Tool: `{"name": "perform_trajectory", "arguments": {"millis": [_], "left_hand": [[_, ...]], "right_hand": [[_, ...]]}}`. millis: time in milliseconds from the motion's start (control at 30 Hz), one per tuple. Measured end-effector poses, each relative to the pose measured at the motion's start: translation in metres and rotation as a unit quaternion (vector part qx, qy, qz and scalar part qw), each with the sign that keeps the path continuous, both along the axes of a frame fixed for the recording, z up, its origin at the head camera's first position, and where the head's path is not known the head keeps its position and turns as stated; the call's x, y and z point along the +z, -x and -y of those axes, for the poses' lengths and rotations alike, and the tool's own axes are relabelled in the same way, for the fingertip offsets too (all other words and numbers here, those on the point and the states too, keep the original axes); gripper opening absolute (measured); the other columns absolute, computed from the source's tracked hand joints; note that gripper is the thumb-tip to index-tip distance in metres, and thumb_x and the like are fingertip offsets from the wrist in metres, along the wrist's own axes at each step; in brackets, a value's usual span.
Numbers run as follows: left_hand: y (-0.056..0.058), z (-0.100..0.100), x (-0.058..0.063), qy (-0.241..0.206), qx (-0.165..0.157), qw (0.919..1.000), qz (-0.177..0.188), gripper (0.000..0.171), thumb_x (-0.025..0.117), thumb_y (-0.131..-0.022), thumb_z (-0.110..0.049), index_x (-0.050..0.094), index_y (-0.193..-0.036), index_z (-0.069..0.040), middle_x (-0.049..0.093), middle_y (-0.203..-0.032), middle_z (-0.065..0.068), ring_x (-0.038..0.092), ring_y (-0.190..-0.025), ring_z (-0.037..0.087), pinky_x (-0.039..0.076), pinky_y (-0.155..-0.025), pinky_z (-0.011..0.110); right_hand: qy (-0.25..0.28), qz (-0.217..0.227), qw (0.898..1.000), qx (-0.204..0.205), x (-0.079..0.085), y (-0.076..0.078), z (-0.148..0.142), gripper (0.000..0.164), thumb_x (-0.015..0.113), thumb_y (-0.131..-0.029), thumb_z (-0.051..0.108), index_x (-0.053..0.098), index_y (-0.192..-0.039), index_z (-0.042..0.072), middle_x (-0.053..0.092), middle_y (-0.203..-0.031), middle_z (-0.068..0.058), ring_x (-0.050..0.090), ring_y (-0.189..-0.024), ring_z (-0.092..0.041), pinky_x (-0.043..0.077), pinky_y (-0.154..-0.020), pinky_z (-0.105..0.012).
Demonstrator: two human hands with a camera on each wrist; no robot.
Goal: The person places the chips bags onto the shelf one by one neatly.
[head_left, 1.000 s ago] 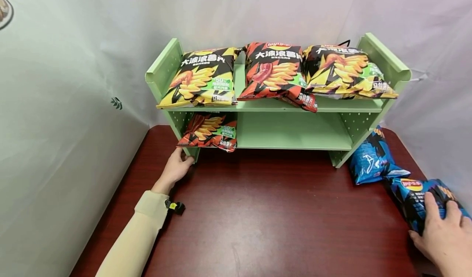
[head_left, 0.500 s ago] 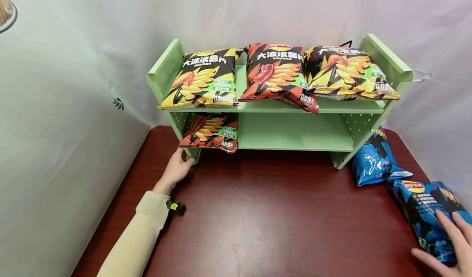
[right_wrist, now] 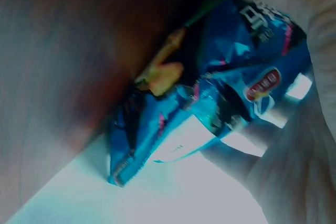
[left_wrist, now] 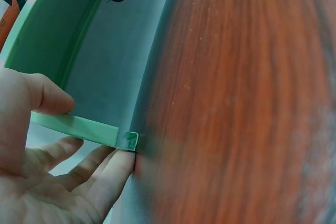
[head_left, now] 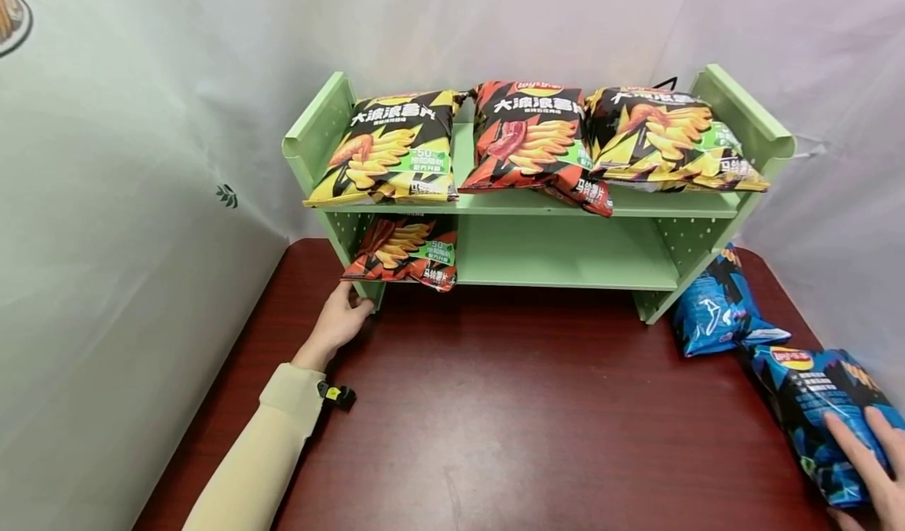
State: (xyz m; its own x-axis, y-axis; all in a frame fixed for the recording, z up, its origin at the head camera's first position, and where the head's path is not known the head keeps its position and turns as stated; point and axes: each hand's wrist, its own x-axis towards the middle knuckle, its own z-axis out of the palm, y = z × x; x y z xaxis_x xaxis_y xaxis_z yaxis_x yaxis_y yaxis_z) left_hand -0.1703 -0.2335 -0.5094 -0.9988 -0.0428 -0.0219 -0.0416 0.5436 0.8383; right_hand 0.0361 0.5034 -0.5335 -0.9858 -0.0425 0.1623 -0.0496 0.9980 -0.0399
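The table [head_left: 537,405] under my arms is dark red wood grain with a smooth, faintly shiny finish. The green shelf [head_left: 558,260] looks like painted sheet metal, matt, its side panels punched with small holes; its thin folded edge [left_wrist: 79,125] sits in my left grip [head_left: 342,319]. The blue crisp bag [head_left: 813,405] under my right grip [head_left: 873,468] is glossy crinkled foil plastic, as are the yellow and red bags [head_left: 530,134]. My sleeve [head_left: 261,452] is soft cream knit cloth.
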Motion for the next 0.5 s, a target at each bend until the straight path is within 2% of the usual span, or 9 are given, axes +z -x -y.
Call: {"name": "perform_trajectory", "arguments": {"millis": [33, 67, 100, 133, 167, 233, 267, 400, 500], "left_hand": [[0.000, 0.000, 0.000, -0.002, -0.003, 1.0000, 0.001, 0.058, 0.057, -0.097, -0.012, 0.041, -0.153, -0.008, 0.059, -0.117, 0.016, 0.052, -0.089, 0.026, 0.043, -0.071, 0.033], [0.000, 0.001, 0.000, -0.004, -0.005, 1.0000, 0.002, 0.059, 0.057, -0.097, -0.012, 0.040, -0.154, -0.008, 0.059, -0.120, 0.018, 0.052, -0.088, 0.026, 0.043, -0.070, 0.033], [0.000, 0.001, 0.000, -0.006, -0.007, 0.9999, 0.003, 0.060, 0.056, -0.098, -0.012, 0.039, -0.155, -0.008, 0.059, -0.122, 0.019, 0.051, -0.086, 0.026, 0.043, -0.068, 0.033], [0.000, 0.002, 0.000, -0.007, -0.009, 0.9999, 0.004, 0.061, 0.056, -0.098, -0.012, 0.038, -0.156, -0.009, 0.058, -0.124, 0.019, 0.051, -0.085, 0.026, 0.043, -0.067, 0.033], [0.000, 0.002, 0.000, -0.009, -0.011, 0.9999, 0.005, 0.063, 0.056, -0.098, -0.012, 0.037, -0.158, -0.009, 0.058, -0.128, 0.019, 0.052, -0.085, 0.024, 0.044, -0.066, 0.033], [0.001, 0.002, 0.000, -0.009, -0.012, 0.9999, 0.007, 0.063, 0.056, -0.098, -0.012, 0.036, -0.158, -0.010, 0.059, -0.118, 0.022, 0.049, -0.078, 0.023, 0.043, -0.063, 0.032], [0.001, 0.001, 0.000, -0.009, -0.011, 0.9999, 0.007, 0.062, 0.056, -0.098, -0.012, 0.036, -0.158, -0.011, 0.058, -0.111, 0.022, 0.048, -0.074, 0.022, 0.042, -0.062, 0.032], [0.002, 0.000, 0.002, -0.007, -0.009, 0.9999, 0.006, 0.061, 0.056, -0.098, -0.013, 0.038, -0.156, -0.012, 0.056, -0.103, 0.020, 0.047, -0.073, 0.021, 0.041, -0.062, 0.032], [0.002, -0.001, 0.003, -0.008, -0.007, 0.9999, 0.006, 0.062, 0.056, -0.097, -0.012, 0.038, -0.156, -0.011, 0.057, -0.116, 0.016, 0.050, -0.082, 0.022, 0.043, -0.068, 0.033]], "right_hand": [[-0.004, -0.004, 1.000, 0.005, 0.001, 0.001, 0.001, 0.135, 0.066, -0.068, 0.091, -0.002, -0.168, 0.029, -0.016, -0.170, -0.026, -0.008, -0.153, -0.057, -0.019, -0.122, -0.061], [-0.012, -0.004, 1.000, 0.009, 0.002, 0.003, 0.002, 0.140, 0.084, -0.067, 0.072, -0.003, -0.167, 0.029, -0.017, -0.170, -0.026, -0.008, -0.153, -0.059, -0.018, -0.122, -0.062], [-0.019, -0.005, 1.000, 0.010, 0.003, 0.004, 0.003, 0.148, 0.097, -0.062, 0.048, -0.004, -0.167, 0.029, -0.017, -0.170, -0.025, -0.009, -0.152, -0.060, -0.017, -0.122, -0.063], [-0.028, -0.008, 1.000, 0.010, 0.005, 0.005, 0.004, 0.157, 0.102, -0.052, 0.026, -0.005, -0.167, 0.029, -0.018, -0.170, -0.025, -0.009, -0.152, -0.061, -0.016, -0.122, -0.064], [-0.037, -0.013, 0.999, 0.013, 0.007, 0.007, 0.005, 0.168, 0.100, -0.037, 0.007, -0.005, -0.167, 0.029, -0.017, -0.170, -0.026, -0.007, -0.151, -0.062, -0.011, -0.123, -0.067], [-0.047, -0.023, 0.998, 0.021, 0.009, 0.010, 0.005, 0.171, 0.101, -0.033, 0.007, -0.003, -0.167, 0.029, -0.014, -0.170, -0.027, 0.003, -0.147, -0.066, 0.000, -0.121, -0.073], [-0.050, -0.018, 0.998, 0.022, 0.009, 0.012, 0.004, 0.172, 0.102, -0.033, 0.008, -0.003, -0.167, 0.029, -0.015, -0.170, -0.028, 0.005, -0.146, -0.068, 0.002, -0.120, -0.075], [-0.059, 0.014, 0.998, 0.011, 0.006, 0.013, 0.003, 0.169, 0.102, -0.037, 0.013, -0.004, -0.167, 0.032, -0.018, -0.168, -0.029, 0.011, -0.141, -0.071, 0.010, -0.112, -0.081], [-0.067, 0.036, 0.997, -0.003, 0.005, 0.012, 0.003, 0.166, 0.102, -0.042, 0.017, -0.006, -0.166, 0.033, -0.020, -0.168, -0.028, 0.010, -0.141, -0.071, 0.011, -0.111, -0.082]]}}
